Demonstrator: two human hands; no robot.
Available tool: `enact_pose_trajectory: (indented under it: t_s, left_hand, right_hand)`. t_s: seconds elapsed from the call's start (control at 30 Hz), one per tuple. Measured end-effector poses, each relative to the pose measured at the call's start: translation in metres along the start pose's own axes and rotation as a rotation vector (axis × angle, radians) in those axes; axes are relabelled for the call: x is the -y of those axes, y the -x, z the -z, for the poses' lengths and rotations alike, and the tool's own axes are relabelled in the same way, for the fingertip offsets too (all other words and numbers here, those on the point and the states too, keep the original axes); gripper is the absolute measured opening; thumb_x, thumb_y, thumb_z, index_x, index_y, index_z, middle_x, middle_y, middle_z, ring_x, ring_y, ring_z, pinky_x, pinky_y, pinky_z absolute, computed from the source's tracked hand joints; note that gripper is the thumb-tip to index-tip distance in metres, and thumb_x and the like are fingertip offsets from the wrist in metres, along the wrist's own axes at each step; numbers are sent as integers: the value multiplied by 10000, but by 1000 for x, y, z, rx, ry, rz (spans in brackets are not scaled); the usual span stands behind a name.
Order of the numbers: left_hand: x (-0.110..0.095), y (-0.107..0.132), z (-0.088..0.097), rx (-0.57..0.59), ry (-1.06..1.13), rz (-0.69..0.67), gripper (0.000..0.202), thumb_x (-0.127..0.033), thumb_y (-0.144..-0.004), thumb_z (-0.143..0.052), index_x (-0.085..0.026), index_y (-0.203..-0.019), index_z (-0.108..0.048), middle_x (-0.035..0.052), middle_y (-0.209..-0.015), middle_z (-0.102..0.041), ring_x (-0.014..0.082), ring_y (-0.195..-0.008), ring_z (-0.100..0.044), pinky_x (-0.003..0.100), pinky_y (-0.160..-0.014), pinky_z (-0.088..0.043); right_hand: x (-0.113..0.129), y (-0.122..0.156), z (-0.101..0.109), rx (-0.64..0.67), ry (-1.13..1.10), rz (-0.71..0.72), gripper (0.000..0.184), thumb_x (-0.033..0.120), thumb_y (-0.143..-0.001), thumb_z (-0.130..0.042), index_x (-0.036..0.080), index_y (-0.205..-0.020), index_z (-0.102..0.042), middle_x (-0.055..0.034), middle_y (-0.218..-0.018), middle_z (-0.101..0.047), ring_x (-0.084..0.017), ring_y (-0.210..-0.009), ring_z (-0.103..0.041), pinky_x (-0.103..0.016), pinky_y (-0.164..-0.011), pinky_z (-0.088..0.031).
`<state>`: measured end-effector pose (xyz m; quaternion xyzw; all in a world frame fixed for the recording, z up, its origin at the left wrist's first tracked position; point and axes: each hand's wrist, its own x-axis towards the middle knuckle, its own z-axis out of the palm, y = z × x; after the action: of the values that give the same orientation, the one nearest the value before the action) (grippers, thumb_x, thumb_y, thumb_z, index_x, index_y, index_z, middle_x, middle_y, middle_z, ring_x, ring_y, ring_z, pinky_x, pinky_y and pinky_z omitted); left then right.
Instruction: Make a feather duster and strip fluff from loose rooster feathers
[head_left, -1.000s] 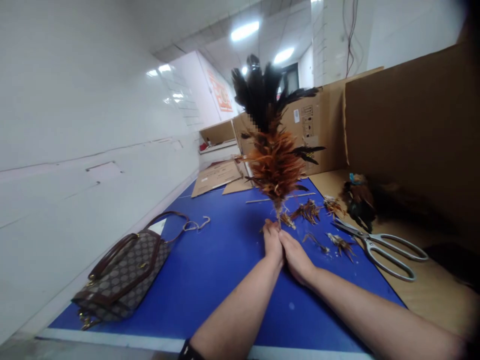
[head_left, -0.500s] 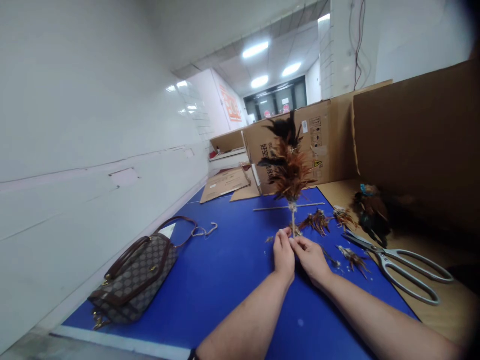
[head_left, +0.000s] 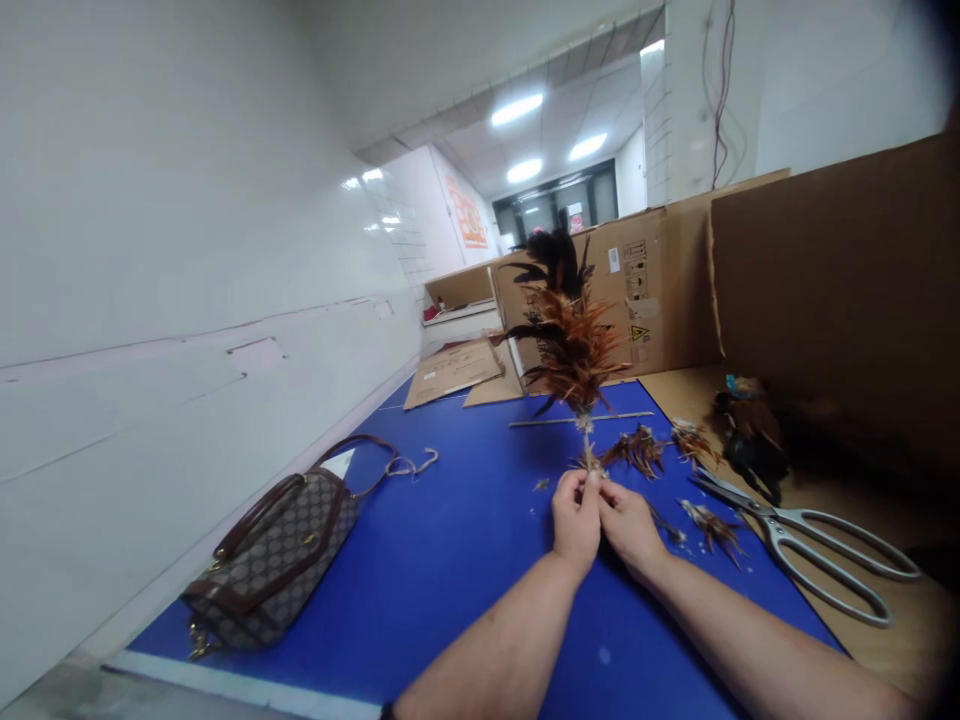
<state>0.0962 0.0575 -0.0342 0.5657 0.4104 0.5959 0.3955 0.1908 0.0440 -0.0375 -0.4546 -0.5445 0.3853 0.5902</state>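
A feather duster (head_left: 564, 330) with orange-brown and black feathers stands upright on a thin stick over the blue table (head_left: 450, 540). My left hand (head_left: 576, 518) and my right hand (head_left: 632, 524) press together at the bottom of the stick, both with fingers closed round it. Loose feather tufts (head_left: 637, 450) lie just beyond my right hand.
Large metal scissors (head_left: 810, 545) lie at the right on the cardboard. A patterned brown handbag (head_left: 274, 555) sits at the left table edge by the white wall. A thin stick (head_left: 581, 419) lies across the table. Cardboard boxes (head_left: 825, 290) line the right and back; a dark feather bundle (head_left: 750, 435) rests there.
The duster looked larger and higher a second ago; it now stands lower and farther off. My hands have shifted slightly right and stay closed on its stick.
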Motion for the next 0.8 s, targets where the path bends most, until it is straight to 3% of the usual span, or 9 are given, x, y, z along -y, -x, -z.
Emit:
enact_pose_trajectory:
  t_s: [0.3,0.47,0.53,0.6,0.67,0.8]
  left_hand:
    - [-8,3,0,3,-1,-27,371,-549,-917,-633,-184,-866,-679,76,-883,-674,210,-887,-633,335,-884,-527]
    - [-16,-8,13,-83,17,-71,377,-549,-933,-612,-189,-885,-714,87,-937,-708,216,-931,-655,339,-925,-509]
    - [-14,-23,28,-165,50,-54,388,-553,-949,-580,-188,-933,-710,82,-924,-718,200,-885,-663,329,-884,-519]
    - [-8,-43,52,-235,55,-7,368,-529,-954,-565,-186,-975,-696,54,-813,-696,162,-706,-625,291,-733,-513]
    - [0,-62,83,-314,-108,4,302,-458,-932,-599,-184,-956,-725,22,-731,-664,132,-598,-542,255,-643,-458]
    - [15,-90,147,-475,-175,32,175,-329,-838,-686,-169,-798,-742,3,-644,-604,136,-610,-509,246,-634,-403]
  right_hand:
    - [5,1,2,26,56,51,457,595,-905,-604,196,-1013,-799,-82,-985,-808,-295,-917,-738,-398,-871,-585]
    - [-8,0,-5,66,3,59,506,607,-853,-673,196,-1139,-749,-114,-1073,-800,-314,-1056,-740,-468,-1008,-564]
    - [-20,0,-8,92,-23,28,583,615,-840,-692,185,-1233,-692,-133,-1103,-794,-308,-1081,-744,-488,-1049,-548]
    - [-31,0,-9,131,6,3,593,617,-876,-661,179,-1276,-652,-145,-1127,-788,-295,-1078,-750,-492,-1057,-546]
    - [-37,-1,-9,168,58,2,550,604,-923,-610,179,-1270,-642,-149,-1143,-783,-285,-1073,-751,-490,-1053,-550]
    - [-34,-1,-5,205,129,20,482,568,-945,-576,187,-1228,-661,-137,-1112,-792,-287,-1053,-753,-489,-1033,-558]
